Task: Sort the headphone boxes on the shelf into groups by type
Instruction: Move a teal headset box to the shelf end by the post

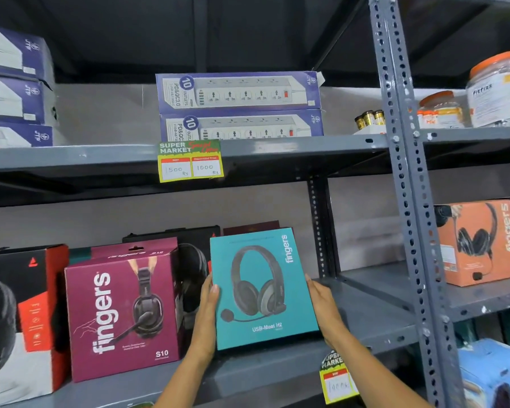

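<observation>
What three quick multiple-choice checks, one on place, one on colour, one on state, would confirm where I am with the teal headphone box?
1. The maroon S10 box stands where, seen from the camera, relative to the teal box?
A. to its left
B. to its right
C. on the shelf above

2. What colour is the headphone box in the next bay, right of the upright?
A. green
B. orange
C. white

3. How is the teal box held?
A. left hand only
B. by no hand
C. both hands

Answers: 1 A, the maroon box is on that side. 2 B, its faces are orange. 3 C, the left hand and right hand clasp its side edges.
</observation>
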Demonstrator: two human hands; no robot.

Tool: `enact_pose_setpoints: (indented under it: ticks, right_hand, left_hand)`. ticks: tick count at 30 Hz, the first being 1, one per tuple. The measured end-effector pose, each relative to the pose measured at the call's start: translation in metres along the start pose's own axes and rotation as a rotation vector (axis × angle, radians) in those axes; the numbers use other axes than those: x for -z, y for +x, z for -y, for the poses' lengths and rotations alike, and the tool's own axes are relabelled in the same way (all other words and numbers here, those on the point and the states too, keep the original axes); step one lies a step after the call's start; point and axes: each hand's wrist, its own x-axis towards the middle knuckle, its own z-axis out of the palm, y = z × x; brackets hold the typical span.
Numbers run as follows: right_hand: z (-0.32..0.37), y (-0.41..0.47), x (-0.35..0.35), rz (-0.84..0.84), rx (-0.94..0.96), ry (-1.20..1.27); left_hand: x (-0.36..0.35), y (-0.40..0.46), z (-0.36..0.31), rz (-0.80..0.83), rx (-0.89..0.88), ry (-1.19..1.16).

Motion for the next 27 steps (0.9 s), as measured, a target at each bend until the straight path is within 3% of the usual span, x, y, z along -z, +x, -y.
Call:
enact_pose_setpoints:
  ticks: [9, 15, 21, 27]
  right_hand:
    - [0.002, -0.005, 0.0, -0.012, 0.065, -0.009]
    - [0.022, -0.024, -0.009, 0.028, 0.24, 0.053]
    - [0.081, -0.056, -0.073, 0.083, 0.42, 0.154]
    - [0.099, -0.102, -0.178, 0.202, 0.401, 0.208]
  left_hand:
    - [-0.005, -0.004, -0.006, 0.044, 0.001, -0.079]
    - [0.003, -0.017, -0.036, 0.048, -0.046, -0.102]
    - [0.05, -0.027, -0.118, -0.019, -0.194, 0.014]
    - [0.149, -0.075, -0.159, -0.136, -0.232, 0.058]
